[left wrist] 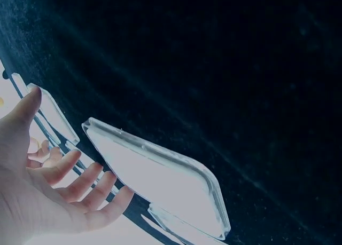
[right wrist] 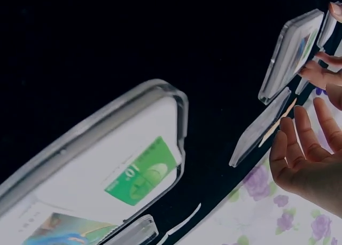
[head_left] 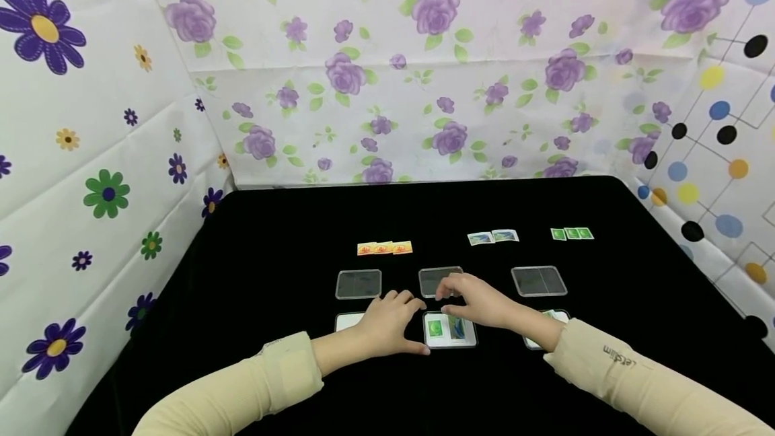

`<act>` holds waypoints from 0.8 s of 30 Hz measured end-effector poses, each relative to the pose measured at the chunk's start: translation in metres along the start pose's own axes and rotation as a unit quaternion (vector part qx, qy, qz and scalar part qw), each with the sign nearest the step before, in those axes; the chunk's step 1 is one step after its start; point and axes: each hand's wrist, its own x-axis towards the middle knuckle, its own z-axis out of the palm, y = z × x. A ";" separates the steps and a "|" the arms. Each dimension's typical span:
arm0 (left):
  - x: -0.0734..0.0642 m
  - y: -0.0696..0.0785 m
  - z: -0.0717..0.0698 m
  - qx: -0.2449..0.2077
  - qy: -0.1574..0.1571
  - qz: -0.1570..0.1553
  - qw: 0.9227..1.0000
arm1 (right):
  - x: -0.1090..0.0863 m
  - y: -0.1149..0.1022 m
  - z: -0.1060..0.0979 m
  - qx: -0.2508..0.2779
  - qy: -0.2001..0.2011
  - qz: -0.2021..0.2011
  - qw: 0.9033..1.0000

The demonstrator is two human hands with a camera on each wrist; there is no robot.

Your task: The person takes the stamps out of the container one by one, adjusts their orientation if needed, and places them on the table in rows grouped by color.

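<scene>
The left hand, loosely spread and empty, is held beside the clear middle case; the right hand, fingers bent and nothing seen held, is poised over its far edge. Inside, a green card and a blue card are laid. The left case and right case are partly blocked by hand and arm. Beyond are set three lids, then rows of orange cards, bluish cards and small green cards.

The front middle clear-rimmed case lies flat, green stamp beside bluish stamp inside.
</scene>
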 end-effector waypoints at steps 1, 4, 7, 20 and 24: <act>0.000 0.000 0.000 0.001 0.001 0.000 1.000 | 0.000 0.000 0.001 0.000 -0.001 0.002 1.000; 0.000 0.001 0.001 -0.002 -0.003 -0.003 1.000 | -0.002 -0.001 0.004 -0.003 -0.006 0.008 1.000; -0.001 0.003 0.002 -0.005 -0.011 -0.007 1.000 | -0.004 -0.002 0.009 -0.002 -0.012 0.017 1.000; 0.000 0.006 0.007 0.002 -0.006 -0.024 1.000 | -0.009 -0.003 0.016 -0.012 -0.019 0.022 1.000; 0.001 0.005 0.007 0.000 -0.004 -0.027 1.000 | -0.009 -0.005 0.015 -0.020 -0.020 0.024 0.999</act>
